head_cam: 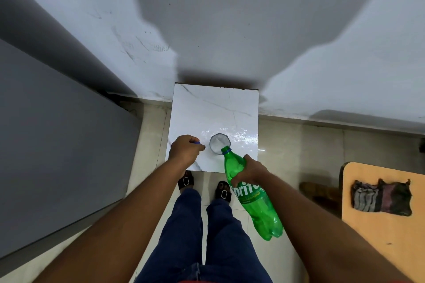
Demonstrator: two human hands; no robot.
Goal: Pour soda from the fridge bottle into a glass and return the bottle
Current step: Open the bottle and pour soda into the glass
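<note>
A green Sprite bottle (250, 200) is tilted with its open mouth over the rim of a clear glass (219, 142). The glass stands on a small white marble-patterned table (207, 108) and shows white foam inside. My right hand (249, 171) grips the bottle around its upper body. To the left of the glass, my left hand (184, 150) is curled over the table's front part, pinching the blue bottle cap (196, 142), of which only an edge shows.
A grey fridge side (57, 145) fills the left. The white wall (230, 18) is behind the table. A tan wooden table (379, 225) with a folded dark cloth (381, 197) stands at the right. My legs and sandals are on the tiled floor below.
</note>
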